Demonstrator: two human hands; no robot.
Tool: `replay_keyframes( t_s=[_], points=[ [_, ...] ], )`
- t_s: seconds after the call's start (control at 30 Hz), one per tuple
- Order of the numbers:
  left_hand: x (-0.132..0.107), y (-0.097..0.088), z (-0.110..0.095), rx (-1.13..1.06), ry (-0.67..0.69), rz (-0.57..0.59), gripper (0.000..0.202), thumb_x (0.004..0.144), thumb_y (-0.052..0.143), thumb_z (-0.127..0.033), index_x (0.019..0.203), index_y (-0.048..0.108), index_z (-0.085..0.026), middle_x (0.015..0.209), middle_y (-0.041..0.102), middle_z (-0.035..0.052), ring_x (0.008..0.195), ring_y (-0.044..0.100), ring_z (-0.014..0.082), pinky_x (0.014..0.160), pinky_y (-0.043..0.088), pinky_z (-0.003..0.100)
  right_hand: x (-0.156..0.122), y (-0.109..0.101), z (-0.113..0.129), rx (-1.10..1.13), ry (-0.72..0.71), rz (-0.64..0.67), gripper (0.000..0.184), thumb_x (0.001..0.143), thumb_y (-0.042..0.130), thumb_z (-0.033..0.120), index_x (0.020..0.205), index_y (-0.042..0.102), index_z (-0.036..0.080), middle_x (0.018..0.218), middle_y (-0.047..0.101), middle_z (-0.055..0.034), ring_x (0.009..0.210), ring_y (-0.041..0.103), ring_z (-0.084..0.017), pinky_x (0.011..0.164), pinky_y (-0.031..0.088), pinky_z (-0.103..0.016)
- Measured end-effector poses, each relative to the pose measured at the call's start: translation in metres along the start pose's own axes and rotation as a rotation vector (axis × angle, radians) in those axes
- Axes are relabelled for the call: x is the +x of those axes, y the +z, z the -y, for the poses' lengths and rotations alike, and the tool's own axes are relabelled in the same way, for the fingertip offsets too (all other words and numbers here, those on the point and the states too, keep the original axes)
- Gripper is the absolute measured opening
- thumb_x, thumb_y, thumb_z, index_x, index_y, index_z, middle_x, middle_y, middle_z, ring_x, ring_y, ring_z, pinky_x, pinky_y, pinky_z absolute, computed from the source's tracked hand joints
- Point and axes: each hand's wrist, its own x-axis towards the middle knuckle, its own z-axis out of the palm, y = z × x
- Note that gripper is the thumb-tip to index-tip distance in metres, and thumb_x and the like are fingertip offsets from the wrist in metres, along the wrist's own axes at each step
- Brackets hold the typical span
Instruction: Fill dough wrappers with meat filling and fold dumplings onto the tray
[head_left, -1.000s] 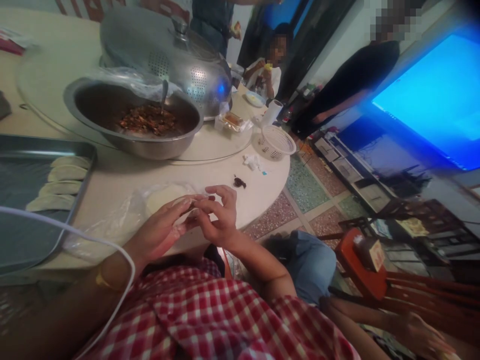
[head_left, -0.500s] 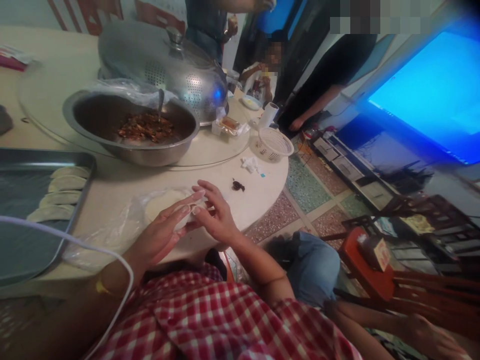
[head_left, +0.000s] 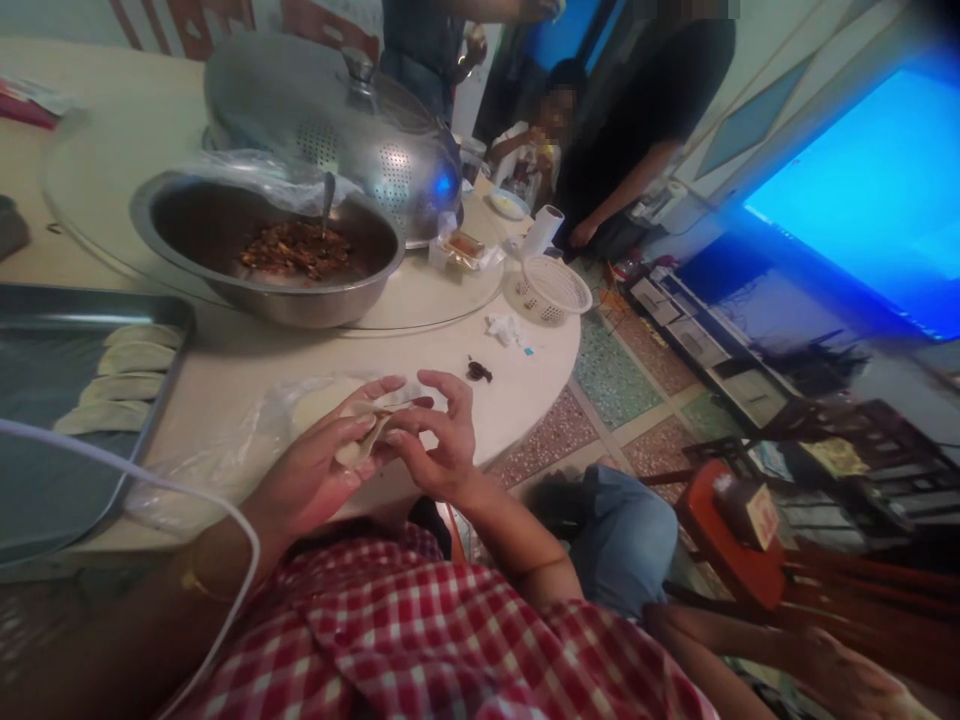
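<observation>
Between my two hands, above the table's near edge, is a partly folded dumpling (head_left: 363, 432) made of pale dough. My left hand (head_left: 319, 465) cradles it from the left, thumb and fingers around its side. From the right, my right hand (head_left: 439, 435) pinches the dough's edge with thumb and fingers. Any filling is hidden inside the fold. Behind my left hand, pale round wrappers (head_left: 319, 402) lie on a clear plastic bag (head_left: 225, 465). Several folded dumplings (head_left: 124, 388) sit in a row along the right side of the metal tray (head_left: 176, 345).
A steel bowl (head_left: 300, 308) of dark chopped filling with a spoon stands on the glass turntable, before a big domed steel lid (head_left: 322, 110). To the right are a white basket (head_left: 551, 292) and a dark scrap (head_left: 478, 371). A white cable (head_left: 187, 492) crosses my left forearm. Other people stand beyond.
My hands have tilted and parted slightly, so the dumpling's folded edge shows more. The right fingers have lifted away from the left fingertips. The view has shifted a little.
</observation>
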Motion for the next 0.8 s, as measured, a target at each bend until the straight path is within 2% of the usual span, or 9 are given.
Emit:
replay_keyframes(
  t_s=[0.13,0.3,0.43,0.53,0.73,0.8],
  points=[
    [0.002,-0.001,-0.001,-0.018,-0.034,-0.006,0.045,0.062,0.085,-0.022,0.105,0.074,-0.025,0.097,0.078,0.0037,0.088,0.072,0.0188,0.075,0.058,0.022,0.004,0.000,0.002,0.027,0.027,-0.016,0.008,0.093,0.061,0.024,0.101,0.063,0.022,0.124,0.059,-0.0109,0.117,0.060,-0.023,0.097,0.053,-0.041],
    [0.005,-0.001,0.001,0.012,-0.029,-0.013,0.044,0.062,0.082,-0.023,0.106,0.074,-0.023,0.088,0.075,0.0033,0.088,0.070,0.0186,0.076,0.057,0.022,0.002,-0.001,0.000,-0.054,0.007,0.034,0.006,0.090,0.060,0.023,0.096,0.063,0.024,0.126,0.058,-0.0106,0.117,0.058,-0.025,0.098,0.052,-0.045],
    [0.007,0.002,0.001,0.003,-0.033,-0.056,0.039,0.060,0.080,-0.020,0.098,0.075,-0.023,0.096,0.075,0.0021,0.093,0.069,0.0188,0.073,0.056,0.021,-0.010,0.002,-0.008,-0.074,-0.019,0.106,0.010,0.086,0.064,0.022,0.095,0.066,0.026,0.129,0.056,-0.0096,0.119,0.056,-0.028,0.101,0.048,-0.050],
    [0.009,0.005,-0.002,-0.045,-0.025,-0.064,0.034,0.059,0.077,-0.014,0.092,0.074,-0.022,0.094,0.075,-0.0001,0.083,0.066,0.0139,0.067,0.053,0.018,-0.016,0.004,-0.012,-0.060,-0.022,0.139,0.011,0.084,0.069,0.024,0.094,0.068,0.029,0.124,0.059,-0.0073,0.116,0.057,-0.028,0.101,0.049,-0.051],
    [0.012,0.008,-0.002,-0.046,-0.005,-0.044,0.024,0.060,0.072,-0.010,0.081,0.072,-0.022,0.082,0.073,-0.0004,0.071,0.063,0.0120,0.060,0.051,0.017,-0.003,0.004,-0.006,-0.135,-0.172,-0.040,0.004,0.088,0.064,0.024,0.092,0.065,0.027,0.118,0.063,-0.0076,0.107,0.061,-0.024,0.086,0.057,-0.044],
    [0.013,0.007,0.000,-0.024,0.013,-0.036,0.022,0.059,0.070,-0.010,0.079,0.072,-0.021,0.081,0.073,0.0006,0.069,0.062,0.0125,0.058,0.050,0.018,-0.002,0.005,-0.005,-0.131,-0.175,-0.052,0.004,0.089,0.063,0.024,0.092,0.064,0.026,0.116,0.064,-0.0078,0.106,0.062,-0.024,0.085,0.058,-0.044]
  ],
)
